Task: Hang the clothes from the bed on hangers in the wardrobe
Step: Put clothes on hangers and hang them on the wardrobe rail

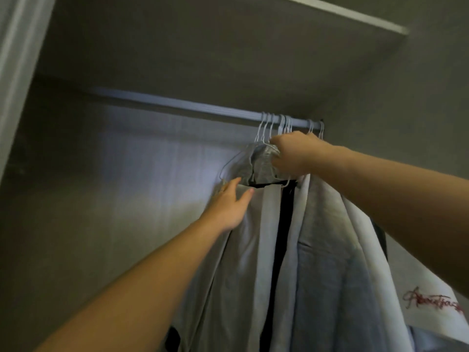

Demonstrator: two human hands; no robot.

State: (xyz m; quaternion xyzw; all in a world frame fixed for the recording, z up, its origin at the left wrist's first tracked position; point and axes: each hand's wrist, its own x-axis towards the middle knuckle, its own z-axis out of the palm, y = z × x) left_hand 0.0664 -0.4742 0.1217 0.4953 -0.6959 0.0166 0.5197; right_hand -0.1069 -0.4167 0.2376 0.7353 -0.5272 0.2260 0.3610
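My left grip [229, 204] is spread, fingers straight, resting on the pale grey garment [243, 250] just below the shoulder of a white wire hanger [229, 162]. Above it, bunched grey cloth [261, 163] sits on that hanger. My right grip [294, 153] is curled round this cloth at the hanger's neck, just under the hanger hooks [266, 125] crowded at the right end of the wardrobe rod [177, 104]. Below hang a black strip [281, 237], a blue-grey garment [330, 275] and, farthest right, a white garment [431, 283] with red script, its lettering too blurred to read.
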